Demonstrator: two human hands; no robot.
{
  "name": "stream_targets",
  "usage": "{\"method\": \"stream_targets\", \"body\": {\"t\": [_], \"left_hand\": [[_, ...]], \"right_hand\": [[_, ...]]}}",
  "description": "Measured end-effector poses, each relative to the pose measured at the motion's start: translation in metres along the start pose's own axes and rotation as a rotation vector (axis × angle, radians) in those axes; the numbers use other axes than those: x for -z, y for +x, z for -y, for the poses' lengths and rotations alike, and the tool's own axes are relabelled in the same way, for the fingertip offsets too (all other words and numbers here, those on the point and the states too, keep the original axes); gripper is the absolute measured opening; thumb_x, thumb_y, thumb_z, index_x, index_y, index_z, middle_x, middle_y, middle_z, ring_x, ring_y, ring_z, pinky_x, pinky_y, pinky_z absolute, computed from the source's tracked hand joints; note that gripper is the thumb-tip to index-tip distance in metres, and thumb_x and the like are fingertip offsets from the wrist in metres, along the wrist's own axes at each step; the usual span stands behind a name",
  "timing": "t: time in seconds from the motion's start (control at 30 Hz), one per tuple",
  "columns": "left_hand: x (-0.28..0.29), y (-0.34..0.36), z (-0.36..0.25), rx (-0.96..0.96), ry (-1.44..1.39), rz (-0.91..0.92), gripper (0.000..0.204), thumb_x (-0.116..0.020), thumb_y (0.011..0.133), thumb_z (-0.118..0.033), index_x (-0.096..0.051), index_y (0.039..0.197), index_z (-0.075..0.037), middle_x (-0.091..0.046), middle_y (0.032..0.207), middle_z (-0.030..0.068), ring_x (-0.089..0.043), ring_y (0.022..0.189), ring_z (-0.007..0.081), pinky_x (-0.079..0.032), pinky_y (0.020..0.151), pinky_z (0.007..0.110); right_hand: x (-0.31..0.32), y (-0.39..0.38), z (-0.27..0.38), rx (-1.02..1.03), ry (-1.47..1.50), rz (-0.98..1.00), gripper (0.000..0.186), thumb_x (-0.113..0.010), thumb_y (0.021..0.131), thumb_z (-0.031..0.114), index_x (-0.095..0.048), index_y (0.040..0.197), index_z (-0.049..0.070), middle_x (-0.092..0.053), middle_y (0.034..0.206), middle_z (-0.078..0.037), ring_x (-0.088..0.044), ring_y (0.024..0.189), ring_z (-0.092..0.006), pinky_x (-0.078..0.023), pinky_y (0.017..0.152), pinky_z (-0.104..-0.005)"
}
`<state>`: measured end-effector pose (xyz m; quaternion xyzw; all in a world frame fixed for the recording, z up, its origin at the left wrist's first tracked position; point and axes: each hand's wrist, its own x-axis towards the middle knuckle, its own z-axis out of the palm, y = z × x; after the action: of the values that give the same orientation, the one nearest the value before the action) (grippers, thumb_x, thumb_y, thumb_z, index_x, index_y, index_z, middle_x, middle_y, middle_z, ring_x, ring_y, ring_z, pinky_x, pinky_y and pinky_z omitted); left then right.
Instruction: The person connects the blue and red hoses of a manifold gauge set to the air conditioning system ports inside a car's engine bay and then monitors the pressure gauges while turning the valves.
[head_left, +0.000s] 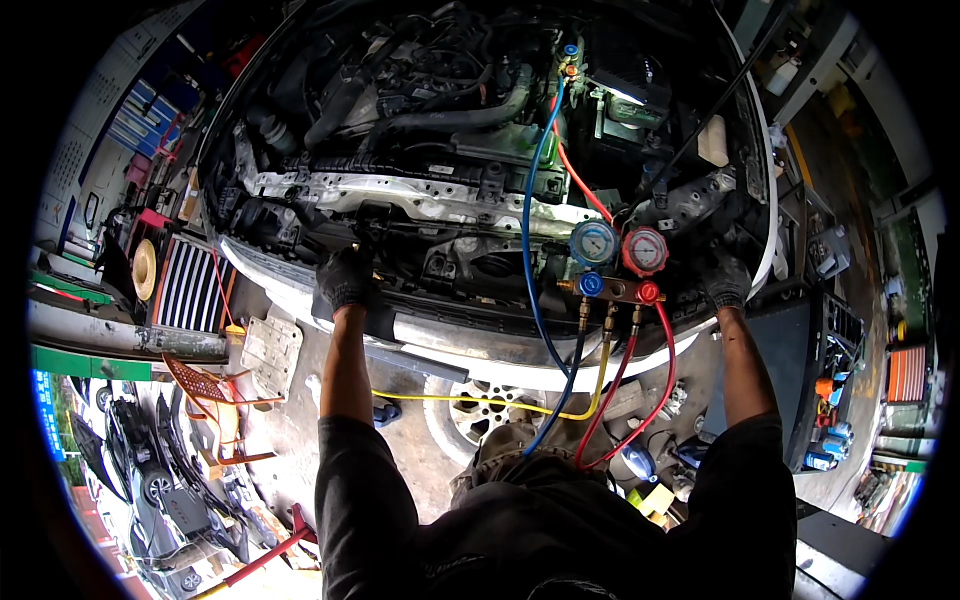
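My left hand (pixel 343 277), in a dark glove, rests at the car's black front-end structure, its fingers curled on something I cannot make out. My right hand (pixel 727 279), also gloved, touches the right side of the front end, its fingertips lost in shadow. Between them, nearer the right, sits a manifold with a blue gauge (pixel 595 241) and a red gauge (pixel 645 250). Blue (pixel 528 220) and red (pixel 572 168) hoses run up to fittings in the open engine bay (pixel 420 80); a yellow hose (pixel 470 401) hangs below, with further red and blue ones.
A loose wheel (pixel 450 418) lies on the floor under the white bumper (pixel 430 338). An orange-brown chair (pixel 212 410), a striped panel (pixel 198 282) and a red-handled tool (pixel 265 560) are at the left. A dark cart (pixel 786 380) holding cans stands at the right.
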<state>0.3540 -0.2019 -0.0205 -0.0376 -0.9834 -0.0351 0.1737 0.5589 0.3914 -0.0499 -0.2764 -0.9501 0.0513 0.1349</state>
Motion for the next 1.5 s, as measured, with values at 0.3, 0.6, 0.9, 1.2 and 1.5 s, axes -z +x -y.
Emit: {"method": "stream_targets", "body": {"t": [0.3,0.6,0.9,1.2,1.5], "left_hand": [[0.008,0.0,-0.008,0.056,-0.05,0.024,0.041,-0.046,0.085,-0.041,-0.065,0.074,-0.007,-0.063,0.077,0.0178,-0.06,0.075,0.0382,-0.046,0.065,0.047],[0.008,0.0,-0.007,0.046,-0.026,0.029,0.041,-0.047,0.085,-0.041,-0.066,0.074,-0.006,-0.063,0.078,0.0181,-0.06,0.076,0.0383,-0.047,0.066,0.047],[0.008,0.003,-0.005,0.002,0.017,0.07,0.044,-0.043,0.086,-0.042,-0.067,0.074,-0.007,-0.064,0.079,0.0174,-0.061,0.075,0.037,-0.048,0.066,0.046],[0.0,0.002,-0.001,-0.027,0.042,0.014,0.044,-0.044,0.087,-0.042,-0.067,0.072,-0.008,-0.064,0.076,0.0168,-0.062,0.073,0.036,-0.048,0.065,0.045],[0.007,0.001,-0.007,0.026,0.045,0.05,0.043,-0.044,0.086,-0.042,-0.067,0.074,-0.008,-0.064,0.078,0.0174,-0.062,0.075,0.0371,-0.048,0.067,0.047]], "right_hand": [[-0.004,0.001,-0.004,0.001,-0.052,-0.005,0.041,-0.056,0.076,0.05,-0.066,0.104,0.022,-0.065,0.102,-0.008,-0.061,0.092,-0.0306,-0.048,0.08,-0.042],[-0.015,0.0,-0.013,0.036,-0.074,-0.066,0.038,-0.058,0.075,0.047,-0.066,0.104,0.023,-0.065,0.103,-0.006,-0.06,0.095,-0.028,-0.047,0.084,-0.0394],[-0.009,0.002,-0.008,0.046,0.02,-0.025,0.042,-0.061,0.073,0.049,-0.066,0.105,0.022,-0.064,0.104,-0.007,-0.061,0.095,-0.0293,-0.048,0.083,-0.0402],[-0.008,0.001,-0.008,0.046,0.015,-0.043,0.038,-0.059,0.075,0.046,-0.066,0.103,0.022,-0.065,0.1,-0.009,-0.061,0.091,-0.0322,-0.049,0.079,-0.043],[-0.012,0.0,-0.012,0.09,0.03,-0.116,0.037,-0.058,0.075,0.045,-0.067,0.102,0.021,-0.065,0.098,-0.01,-0.061,0.089,-0.0328,-0.049,0.078,-0.0429]]}}
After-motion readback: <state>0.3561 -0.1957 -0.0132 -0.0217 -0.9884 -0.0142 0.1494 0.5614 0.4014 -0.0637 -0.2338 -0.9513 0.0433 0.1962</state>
